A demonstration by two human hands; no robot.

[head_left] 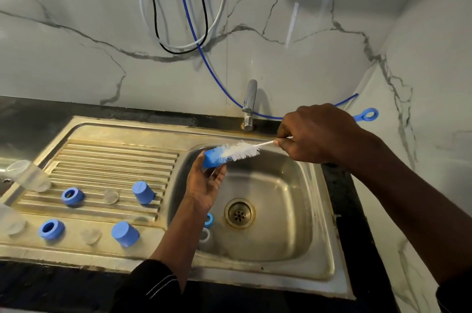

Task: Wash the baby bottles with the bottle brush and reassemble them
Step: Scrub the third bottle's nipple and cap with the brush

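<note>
Hands: left hand [204,185], palm up, pinches a blue cap [213,160] between thumb and fingertips; right hand [314,134] is clenched round the wire stem of the brush [240,150], close behind the bristles.
Grip: I read that short hold as being for control, so the bristle end goes where I aim it; the looped handle sticks out behind the hand.
Cap: its mouth faces the brush and the bristle tip touches or enters it; I cannot tell how deep.
Place: both hang over the back left of the basin [281,185], I judge so that drips fall inside.
Drainboard [115,156]: two rings [72,196], two other caps [143,192] and two teats [111,196] sit apart in two rows, with clear bottles [28,176] at the left edge; they look dismantled so each piece can be scrubbed alone.
Basin: a third ring [209,219] and a clear piece [205,236] lie by the left wall, partly hidden by the forearm.
Tap [249,105]: at the back edge, no water visible.
Stage: washing small parts; reassembly not yet begun.
</note>
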